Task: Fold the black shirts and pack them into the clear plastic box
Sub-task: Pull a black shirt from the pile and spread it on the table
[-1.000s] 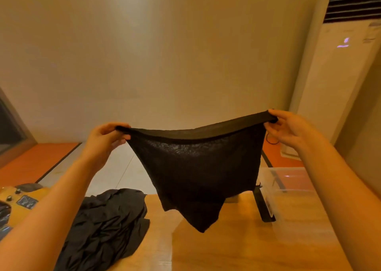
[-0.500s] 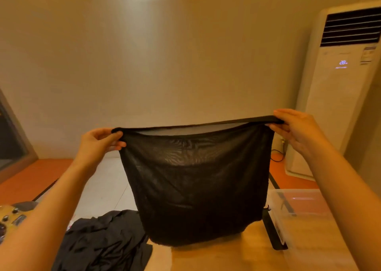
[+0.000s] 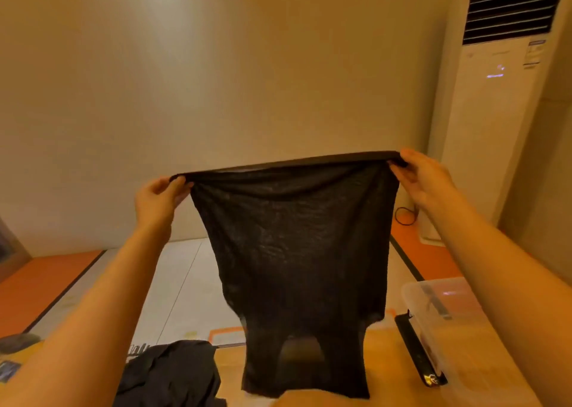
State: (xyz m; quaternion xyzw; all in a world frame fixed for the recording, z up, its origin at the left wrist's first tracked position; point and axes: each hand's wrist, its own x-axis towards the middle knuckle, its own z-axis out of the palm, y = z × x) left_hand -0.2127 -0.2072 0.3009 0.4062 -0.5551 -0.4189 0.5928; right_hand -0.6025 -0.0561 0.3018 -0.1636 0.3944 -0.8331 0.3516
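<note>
A thin black shirt point(image 3: 297, 252) hangs upside down in the air in front of me, its hem stretched flat at the top and its neck opening at the bottom. My left hand point(image 3: 158, 199) pinches the hem's left corner. My right hand point(image 3: 424, 180) pinches the right corner. A pile of more black shirts point(image 3: 170, 375) lies crumpled on the wooden table point(image 3: 387, 360) at the lower left. The clear plastic box point(image 3: 448, 320) stands on the table at the right, below my right forearm.
A black flat object point(image 3: 418, 354) lies on the table just left of the box. A tall white air conditioner point(image 3: 495, 112) stands against the wall at the right. Beyond the table are a white tiled floor and orange strips.
Both hands have lifted the shirt higher and it has dropped open to its full length, the neck opening now showing at the bottom. The camera has tilted up.
</note>
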